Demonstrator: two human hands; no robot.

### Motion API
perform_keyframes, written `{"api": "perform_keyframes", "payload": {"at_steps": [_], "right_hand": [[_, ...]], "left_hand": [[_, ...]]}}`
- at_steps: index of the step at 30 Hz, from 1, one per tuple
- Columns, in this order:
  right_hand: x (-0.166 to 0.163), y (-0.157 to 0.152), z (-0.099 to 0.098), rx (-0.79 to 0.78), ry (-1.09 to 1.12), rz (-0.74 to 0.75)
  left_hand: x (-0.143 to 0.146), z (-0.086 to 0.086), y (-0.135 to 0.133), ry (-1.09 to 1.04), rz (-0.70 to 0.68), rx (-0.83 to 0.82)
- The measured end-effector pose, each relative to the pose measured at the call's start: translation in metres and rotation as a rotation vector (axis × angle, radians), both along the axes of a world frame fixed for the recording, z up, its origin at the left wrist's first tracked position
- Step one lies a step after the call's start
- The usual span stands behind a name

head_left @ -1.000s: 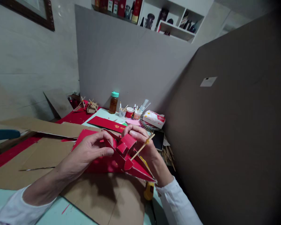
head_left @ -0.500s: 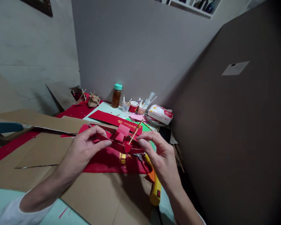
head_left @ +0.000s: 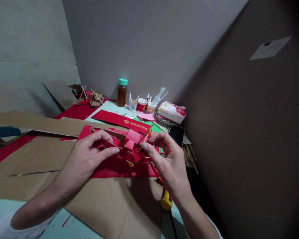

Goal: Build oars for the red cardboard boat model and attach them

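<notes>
Left fingers (head_left: pixel 110 152) pinch the red model (head_left: pixel 127 154); right fingers (head_left: pixel 151 152) hide part of it, grip unclear.

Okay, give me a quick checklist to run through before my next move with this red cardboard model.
1. Left hand has a grip on the red cardboard model: ok, thumb and fingers are at its side wall.
2. Right hand has a grip on the stick: cannot tell; the thumb tip is at it, but contact is unclear.
3. Stick straight upright: not ok, it leans.
4. Yellow tool fully in sight: not ok, the right hand hides part of it.
5. Bottle upright, lid on: ok.
</notes>
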State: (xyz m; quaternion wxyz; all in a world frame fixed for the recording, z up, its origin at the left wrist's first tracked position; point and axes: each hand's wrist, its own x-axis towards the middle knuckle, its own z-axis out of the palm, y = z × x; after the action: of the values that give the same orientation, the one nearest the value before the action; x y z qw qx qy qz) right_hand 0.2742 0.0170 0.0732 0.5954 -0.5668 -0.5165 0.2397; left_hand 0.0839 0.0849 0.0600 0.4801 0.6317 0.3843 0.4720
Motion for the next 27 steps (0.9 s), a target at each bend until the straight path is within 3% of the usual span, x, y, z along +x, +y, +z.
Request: {"api": "perform_keyframes", "payload": {"at_steps": [14,27], "right_hand": [[-0.0029,0.0028,-0.0024,-0.044,0.254,0.104],[-0.0075,0.0008,-0.0019,-0.012,0.215,0.092]], "left_hand": [[0.0035,0.0046,-0.0038,0.026,0.05,-0.01],[0.0038,0.0052,-0.0023,0.035,0.047,-0.061]]}}
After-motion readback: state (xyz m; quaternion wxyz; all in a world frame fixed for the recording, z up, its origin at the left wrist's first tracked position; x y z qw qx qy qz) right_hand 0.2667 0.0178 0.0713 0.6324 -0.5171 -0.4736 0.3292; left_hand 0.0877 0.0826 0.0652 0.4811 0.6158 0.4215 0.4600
